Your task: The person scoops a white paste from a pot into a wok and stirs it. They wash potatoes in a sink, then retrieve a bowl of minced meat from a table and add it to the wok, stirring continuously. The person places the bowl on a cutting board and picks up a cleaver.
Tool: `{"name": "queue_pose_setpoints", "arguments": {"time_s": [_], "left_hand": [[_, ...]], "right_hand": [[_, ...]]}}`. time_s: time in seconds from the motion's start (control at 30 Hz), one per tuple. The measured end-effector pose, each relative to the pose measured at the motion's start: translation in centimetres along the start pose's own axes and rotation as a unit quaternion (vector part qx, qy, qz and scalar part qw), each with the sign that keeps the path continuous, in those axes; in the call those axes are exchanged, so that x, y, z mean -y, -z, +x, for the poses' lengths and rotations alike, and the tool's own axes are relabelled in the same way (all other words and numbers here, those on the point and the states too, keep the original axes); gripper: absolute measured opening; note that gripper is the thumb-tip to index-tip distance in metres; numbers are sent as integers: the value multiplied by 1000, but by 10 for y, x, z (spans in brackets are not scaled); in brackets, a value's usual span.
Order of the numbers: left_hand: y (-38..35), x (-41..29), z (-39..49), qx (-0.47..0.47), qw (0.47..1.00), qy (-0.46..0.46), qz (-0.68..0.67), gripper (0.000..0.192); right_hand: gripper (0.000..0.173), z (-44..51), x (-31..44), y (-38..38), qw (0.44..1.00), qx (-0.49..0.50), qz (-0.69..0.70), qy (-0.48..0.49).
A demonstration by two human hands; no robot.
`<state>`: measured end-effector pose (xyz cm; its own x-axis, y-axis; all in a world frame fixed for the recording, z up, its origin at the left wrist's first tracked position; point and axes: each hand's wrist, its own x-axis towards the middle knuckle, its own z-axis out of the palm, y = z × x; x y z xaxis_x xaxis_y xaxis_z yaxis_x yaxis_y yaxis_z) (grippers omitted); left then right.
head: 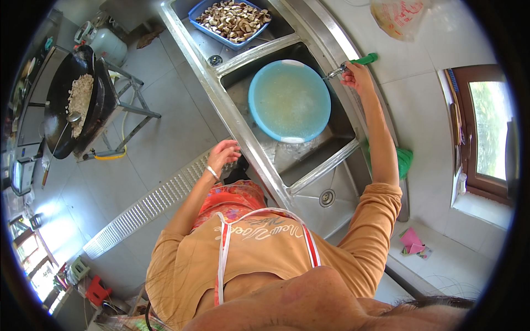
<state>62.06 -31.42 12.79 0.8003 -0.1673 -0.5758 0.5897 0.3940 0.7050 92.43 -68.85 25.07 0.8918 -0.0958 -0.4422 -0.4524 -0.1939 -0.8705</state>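
My right hand (355, 77) is at the metal tap (337, 71) on the back rim of the sink, its fingers closed around the tap body beside a green fitting (366, 58). Below the spout, a light-blue plastic basin (253, 111) full of cloudy, yellowish water sits in the middle bowl of the stainless-steel sink (265, 165). Whether water is running from the spout is hard to tell. My left hand (225, 154) hangs just off the sink's front edge, fingers loosely curled and apart, holding nothing.
In the far bowl stands a blue tub (194, 22) of cut mushrooms (234, 20). A large wok (58, 111) with pale chopped food and a ladle (73, 117) rests on a metal stand (136, 107), near a gas cylinder (108, 45). A slotted floor grate (145, 207) crosses the tiles.
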Motion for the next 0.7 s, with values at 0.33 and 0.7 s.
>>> {"name": "queue_pose_setpoints", "arguments": {"time_s": [0.33, 0.7], "left_hand": [[-73, 16, 74, 53, 997, 38, 49, 34], [-105, 48, 143, 16, 986, 126, 112, 37]], "right_hand": [[30, -28, 9, 15, 871, -104, -415, 243], [28, -10, -217, 9, 995, 60, -15, -72]]}}
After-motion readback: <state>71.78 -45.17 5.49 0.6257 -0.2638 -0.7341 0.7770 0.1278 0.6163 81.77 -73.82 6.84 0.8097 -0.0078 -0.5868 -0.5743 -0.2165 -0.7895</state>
